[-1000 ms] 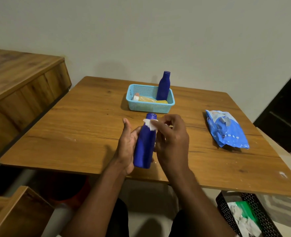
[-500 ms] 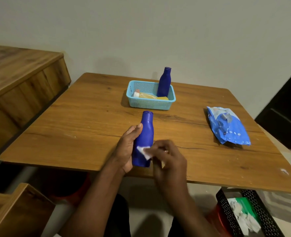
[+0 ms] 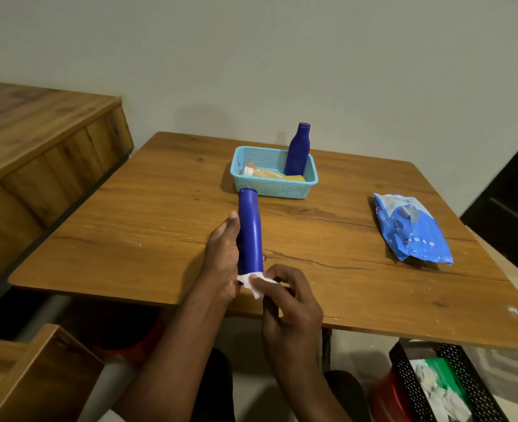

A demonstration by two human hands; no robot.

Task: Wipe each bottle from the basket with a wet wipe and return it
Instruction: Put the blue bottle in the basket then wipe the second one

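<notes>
My left hand (image 3: 222, 257) grips a dark blue bottle (image 3: 250, 229) from its left side, over the near part of the wooden table (image 3: 160, 214). The bottle tilts away from me, cap end towards the basket. My right hand (image 3: 288, 303) pinches a white wet wipe (image 3: 253, 283) against the bottle's bottom end. A light blue basket (image 3: 274, 190) stands further back. In it a second blue bottle (image 3: 297, 150) stands upright and a yellow bottle (image 3: 269, 173) with a white cap lies flat.
A blue pack of wipes (image 3: 410, 228) lies on the table's right side. A black perforated bin (image 3: 446, 382) with used wipes stands on the floor at the lower right. A wooden cabinet (image 3: 38, 141) runs along the left, and a wooden piece (image 3: 32, 376) sits lower left.
My right hand slid the wipe down the bottle, from the cap to the lower body and now to its bottom end. The bottle tipped further away from me.
</notes>
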